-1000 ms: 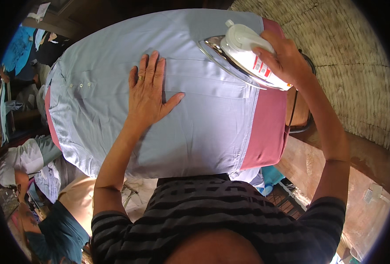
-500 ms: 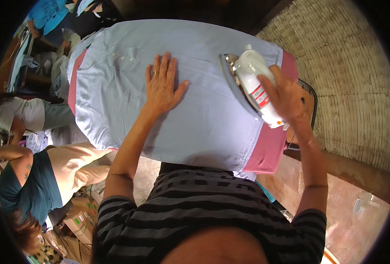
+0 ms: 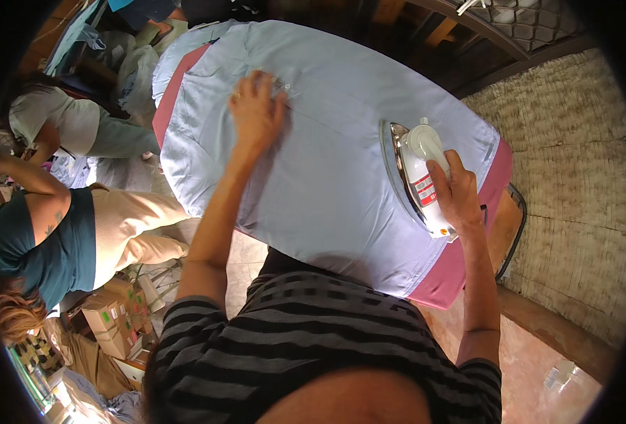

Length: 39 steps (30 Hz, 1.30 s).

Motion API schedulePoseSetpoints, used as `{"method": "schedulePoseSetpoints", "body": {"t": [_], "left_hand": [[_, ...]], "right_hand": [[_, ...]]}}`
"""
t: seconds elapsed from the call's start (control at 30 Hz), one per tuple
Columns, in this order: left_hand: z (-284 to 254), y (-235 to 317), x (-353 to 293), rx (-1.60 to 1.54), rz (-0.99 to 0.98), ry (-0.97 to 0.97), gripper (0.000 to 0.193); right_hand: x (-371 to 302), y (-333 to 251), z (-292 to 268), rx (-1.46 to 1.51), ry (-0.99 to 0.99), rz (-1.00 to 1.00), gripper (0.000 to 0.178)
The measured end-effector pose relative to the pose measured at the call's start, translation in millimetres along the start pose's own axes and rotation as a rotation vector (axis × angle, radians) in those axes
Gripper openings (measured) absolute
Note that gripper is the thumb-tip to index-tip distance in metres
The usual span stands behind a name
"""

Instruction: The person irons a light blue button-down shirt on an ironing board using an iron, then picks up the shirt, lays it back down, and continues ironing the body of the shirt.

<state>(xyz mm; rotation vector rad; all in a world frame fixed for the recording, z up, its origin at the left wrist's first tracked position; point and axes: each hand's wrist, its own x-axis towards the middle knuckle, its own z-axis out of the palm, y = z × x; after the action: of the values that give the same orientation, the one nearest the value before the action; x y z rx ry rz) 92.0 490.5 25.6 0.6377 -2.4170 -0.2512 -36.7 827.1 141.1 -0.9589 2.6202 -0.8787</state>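
A light blue buttoned garment [image 3: 327, 155] lies spread over an ironing board with a dark pink cover [image 3: 440, 283]. My right hand [image 3: 458, 194] is closed around the handle of a white clothes iron [image 3: 420, 169]. The iron's soleplate rests on the cloth near the board's right end, its tip pointing away from me. Farther left, my left hand [image 3: 256, 112] lies on the garment with its fingers apart and slightly bent, holding nothing. Small buttons [image 3: 287, 86] show just beside its fingertips. Creases run through the cloth around that hand.
On the left, a person in a dark teal top [image 3: 41, 240] and another in a pale shirt [image 3: 51, 121] are close to the board. Cardboard boxes [image 3: 108, 325] stand at lower left. A rough pale wall [image 3: 574, 184] and a dark metal grille [image 3: 532, 25] lie beyond the right side.
The view has turned, so the board now slants down to the right. My left hand has slid toward the buttons, its fingers more bent. My right hand still holds the iron on the cloth.
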Motion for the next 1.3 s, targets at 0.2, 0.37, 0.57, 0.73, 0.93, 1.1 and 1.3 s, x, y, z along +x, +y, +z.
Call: {"method": "schedulePoseSetpoints", "body": {"t": [0.2,0.37,0.57,0.73,0.93,1.1,1.3], "left_hand": [[13,-53,35,0.006,-0.114,0.015,0.038],[17,-64,39,-0.423,-0.267,0.049,0.027],[14,-57,37,-0.445,-0.332,0.099,0.021],[14,-58,37,-0.474,-0.329,0.094,0.020],[17,-62,48,-0.346,-0.126,0.086,0.019],[17,-63,55,-0.519,-0.218,0.043,0.022],[17,-67,53,-0.534,-0.203,0.045,0.025]], "right_hand": [[30,0,-2,0.047,-0.083,-0.041,0.029],[56,-10,-4,-0.019,-0.246,-0.025,0.030],[84,-53,34,-0.021,-0.236,-0.132,0.030],[105,-87,64,0.015,-0.231,-0.208,0.033],[91,-99,61,-0.044,-0.286,-0.085,0.034],[62,-103,69,0.162,-0.185,0.108,0.032],[74,-118,113,0.421,-0.078,0.235,0.030]]}}
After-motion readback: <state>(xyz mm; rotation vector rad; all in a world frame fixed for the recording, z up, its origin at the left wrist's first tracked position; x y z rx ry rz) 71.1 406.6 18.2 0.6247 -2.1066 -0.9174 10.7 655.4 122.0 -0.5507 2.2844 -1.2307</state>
